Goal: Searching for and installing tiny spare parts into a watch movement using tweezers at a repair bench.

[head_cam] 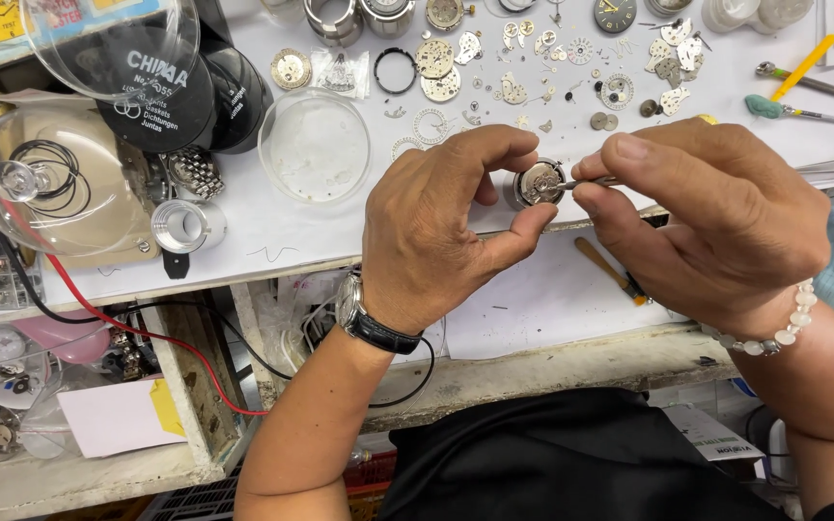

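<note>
Hands meet over the front edge of the white tabletop (272, 227). Left hand (446, 232), w/ a black-strap wristwatch (364, 318) on the wrist, curls thumb and forefinger round a small round watch movement (540, 181), pinching it from both sides; movement sits on a short metal holder and shows its gears upward. Right hand (716, 217), w/ a pale bead bracelet (784, 328), is closed on a thin metal tool (586, 181), prob. tweezers or a fine driver, can't tell which; its tip touches the top of the movement. Behind the hands, many loose watch parts (533, 68) (plates, gears, bridges) lie spread over the tabletop. A clear round dish (314, 145) stands just left of the left hand; further left a metal watch bracelet (193, 172) and a short metal cylinder (185, 225). Yellow-handled tool (803, 66) and green-tipped tool (803, 112) lie at far right, well apart from the movement. A wooden stick (605, 268) lies on the lower shelf below the right hand. Red wire (127, 323) runs down at left.
</note>
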